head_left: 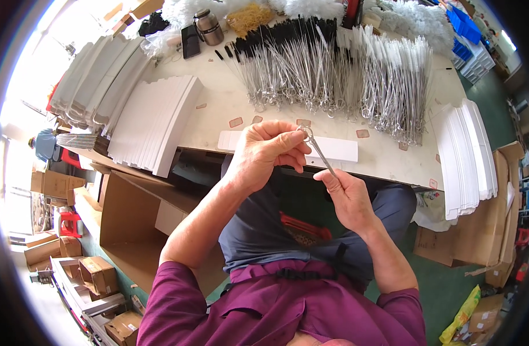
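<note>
Pinching the ringed end of some slim metal stems [321, 154], the left hand [269, 151] is holding them at the near edge of the table [218, 86]; the right hand [351, 202] is gripping their lower end. Behind, a flat white carton [342, 150] is lying below massed wire brushes [299, 69], black-bristled and white-bristled.

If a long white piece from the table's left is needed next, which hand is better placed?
Probably the left hand: nearer to the white pieces, though both it and the right hand hold the ringed metal tool.
</note>
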A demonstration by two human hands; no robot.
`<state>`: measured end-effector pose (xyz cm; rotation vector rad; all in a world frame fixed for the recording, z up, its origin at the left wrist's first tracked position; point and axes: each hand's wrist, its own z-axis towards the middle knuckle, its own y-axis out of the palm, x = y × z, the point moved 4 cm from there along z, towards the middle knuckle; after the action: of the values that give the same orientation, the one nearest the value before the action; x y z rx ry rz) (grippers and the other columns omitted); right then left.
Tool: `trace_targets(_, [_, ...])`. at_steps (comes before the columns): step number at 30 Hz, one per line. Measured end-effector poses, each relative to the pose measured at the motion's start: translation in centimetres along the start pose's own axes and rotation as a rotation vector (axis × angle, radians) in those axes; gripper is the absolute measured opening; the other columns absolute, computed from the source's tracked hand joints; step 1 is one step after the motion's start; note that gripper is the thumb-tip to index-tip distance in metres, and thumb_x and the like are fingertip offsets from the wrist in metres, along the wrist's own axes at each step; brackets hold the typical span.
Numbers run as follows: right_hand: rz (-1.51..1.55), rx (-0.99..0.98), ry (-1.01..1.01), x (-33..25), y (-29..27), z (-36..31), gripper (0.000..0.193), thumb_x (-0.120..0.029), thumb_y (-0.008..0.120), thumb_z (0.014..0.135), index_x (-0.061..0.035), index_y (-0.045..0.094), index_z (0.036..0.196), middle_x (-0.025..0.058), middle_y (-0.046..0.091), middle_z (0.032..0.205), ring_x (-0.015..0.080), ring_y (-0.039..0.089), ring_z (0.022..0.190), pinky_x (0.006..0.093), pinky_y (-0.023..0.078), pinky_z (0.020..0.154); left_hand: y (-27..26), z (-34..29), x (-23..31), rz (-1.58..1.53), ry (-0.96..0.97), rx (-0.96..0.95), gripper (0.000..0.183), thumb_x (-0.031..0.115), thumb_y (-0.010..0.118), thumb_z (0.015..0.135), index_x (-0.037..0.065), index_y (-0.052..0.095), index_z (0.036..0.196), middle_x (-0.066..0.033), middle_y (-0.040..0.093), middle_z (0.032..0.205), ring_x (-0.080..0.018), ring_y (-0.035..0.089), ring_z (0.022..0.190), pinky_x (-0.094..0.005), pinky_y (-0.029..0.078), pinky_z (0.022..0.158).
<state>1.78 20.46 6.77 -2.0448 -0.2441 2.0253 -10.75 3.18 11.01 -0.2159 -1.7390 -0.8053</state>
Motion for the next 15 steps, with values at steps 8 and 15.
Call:
trace_targets(8, [-0.083,0.100,-0.076,0.4,-0.5,-0.2,0.035,-0.033,0.065,0.107,0.0015,0.070,0.106,0.0095,0.056,0.073,0.0123,0.044,0.065,0.0313,0.040,0.058,0.4,0.1,-0.8,-0.206,-0.133,-0.161,0.024,0.015,0.058,0.105,0.000,0.066,0.088,-0.0141,0.072,0.080,-0.0228,0.071,0.066,-0.0353,0.059,0.059])
trace_targets(15, [0.035,-0.141,0.075,0.1,-1.3,-0.5,0.024,-0.020,0.077,0.098,-0.0024,0.075,0.113,-0.0049,0.052,0.067,0.0042,0.040,0.062,0.0252,0.035,0.055,0.9,0.7,0.2,0.351,-0.516,-0.308,0.030,0.021,0.072,0.095,-0.001,0.065,0.076,-0.0118,0.067,0.068,-0.0183,0.066,0.055,-0.0321,0.053,0.045])
